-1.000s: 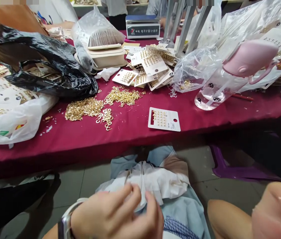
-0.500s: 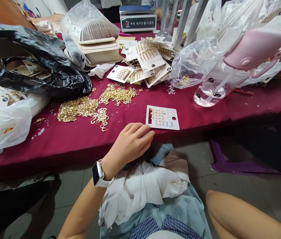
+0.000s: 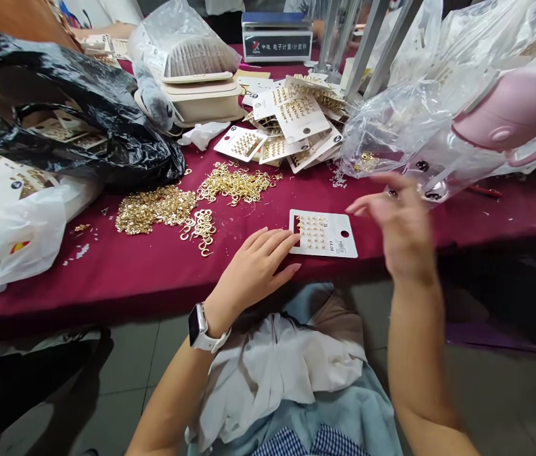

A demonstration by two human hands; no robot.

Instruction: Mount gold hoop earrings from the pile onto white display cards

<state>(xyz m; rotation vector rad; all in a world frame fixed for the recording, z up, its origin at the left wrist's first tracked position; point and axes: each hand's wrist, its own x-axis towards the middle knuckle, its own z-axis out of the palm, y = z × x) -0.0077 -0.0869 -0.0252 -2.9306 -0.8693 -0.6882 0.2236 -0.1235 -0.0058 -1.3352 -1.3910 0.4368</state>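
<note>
A white earring card [image 3: 347, 242] with rows of small gold earrings, a price label and a round hole lies flat near the table's front edge. My left hand [image 3: 261, 263], wearing a watch, rests open at its left end, fingers stretched out and fingertips at the edge. To the card's right, above the table's edge, my right hand [image 3: 405, 231] is blurred by motion. Its fingers look apart, and I see nothing in them. Left of the card lie piles of gold hooks [image 3: 236, 183], curved gold pieces [image 3: 201, 231] and small gold bits [image 3: 154, 209].
Behind the piles, many filled earring cards [image 3: 300, 117] are heaped. A black plastic bag [image 3: 120, 139] and a white bag [image 3: 35, 221] stand at left. A digital scale [image 3: 276, 47] is at the back. A pink-lidded bottle [image 3: 500, 117] stands at right among clear bags [image 3: 386, 126].
My right hand has come into view from the lower right, up beside the card. My left hand's fingers have spread a little at the card's edge. The view has shifted slightly.
</note>
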